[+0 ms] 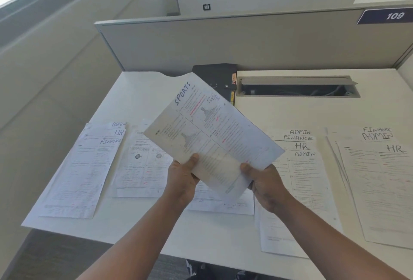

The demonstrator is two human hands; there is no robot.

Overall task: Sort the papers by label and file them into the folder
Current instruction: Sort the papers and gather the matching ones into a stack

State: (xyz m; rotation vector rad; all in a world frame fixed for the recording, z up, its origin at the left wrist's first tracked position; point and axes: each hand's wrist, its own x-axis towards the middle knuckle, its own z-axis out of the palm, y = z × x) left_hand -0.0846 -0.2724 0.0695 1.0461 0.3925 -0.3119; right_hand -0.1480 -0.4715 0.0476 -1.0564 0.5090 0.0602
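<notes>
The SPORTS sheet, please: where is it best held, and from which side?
Judging by its pose, hold the SPORTS sheet by its near bottom edge, coming from below: that edge points at the person, and both hands, left and right, pinch it there, text unobscured.

A grey partition (223, 43) with a "109" plate (386, 16) backs the desk (290, 112).

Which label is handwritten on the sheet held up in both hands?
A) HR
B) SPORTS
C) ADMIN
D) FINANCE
B: the held sheet, gripped at its lower edge by the left hand and the right hand, reads SPORTS in blue at its top corner.
</notes>
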